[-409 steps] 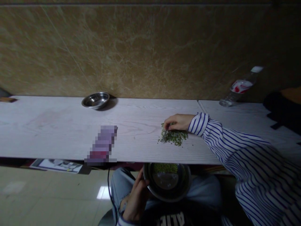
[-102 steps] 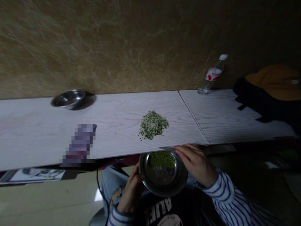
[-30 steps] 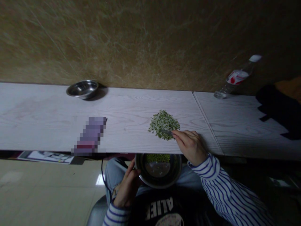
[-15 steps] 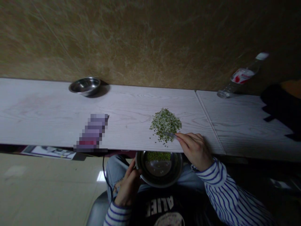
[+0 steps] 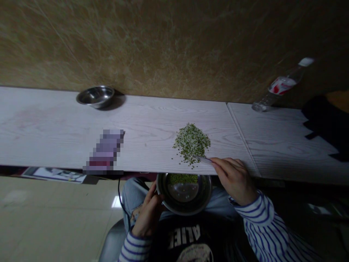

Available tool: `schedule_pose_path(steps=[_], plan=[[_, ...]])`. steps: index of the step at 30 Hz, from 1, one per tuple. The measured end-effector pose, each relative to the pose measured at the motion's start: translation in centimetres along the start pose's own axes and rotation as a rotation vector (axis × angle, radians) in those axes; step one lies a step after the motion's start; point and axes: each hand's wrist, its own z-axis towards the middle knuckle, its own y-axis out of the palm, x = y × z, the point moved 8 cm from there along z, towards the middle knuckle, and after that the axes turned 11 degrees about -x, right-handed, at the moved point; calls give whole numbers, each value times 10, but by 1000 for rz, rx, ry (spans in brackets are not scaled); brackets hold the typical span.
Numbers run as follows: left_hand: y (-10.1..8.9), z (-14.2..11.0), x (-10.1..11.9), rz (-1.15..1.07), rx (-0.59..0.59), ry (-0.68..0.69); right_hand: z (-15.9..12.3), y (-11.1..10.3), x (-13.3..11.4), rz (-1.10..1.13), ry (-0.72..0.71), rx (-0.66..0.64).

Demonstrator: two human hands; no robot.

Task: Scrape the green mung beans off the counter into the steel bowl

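A loose pile of green mung beans mixed with white grains like rice (image 5: 192,140) lies on the pale wooden table. My right hand (image 5: 236,178) pinches a slim, pale utensil (image 5: 203,159); its tip touches the near edge of the pile, and I cannot tell its exact kind. Below the table edge, my left hand (image 5: 149,211) grips the left rim of a steel bowl (image 5: 188,207) above the lap. Green beans (image 5: 182,178) gather at the far side inside that bowl, partly hidden under the table edge.
A second steel bowl (image 5: 95,97) stands at the back left by the wall. Nearer the front lies a blurred-out purple item (image 5: 106,149). A clear plastic bottle (image 5: 282,85) leans at the right, beside a dark object (image 5: 324,123). A cable (image 5: 120,200) hangs at the left.
My right hand and the utensil have shifted slightly right and toward me along the pile's near edge. My left hand still holds the bowl; the camera view has tilted a little.
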Motion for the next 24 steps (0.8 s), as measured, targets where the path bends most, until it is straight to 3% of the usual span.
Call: schedule_pose_path(steps=[24], plan=[[3, 4, -4, 25, -36, 15, -18, -3, 1, -2, 25, -10]])
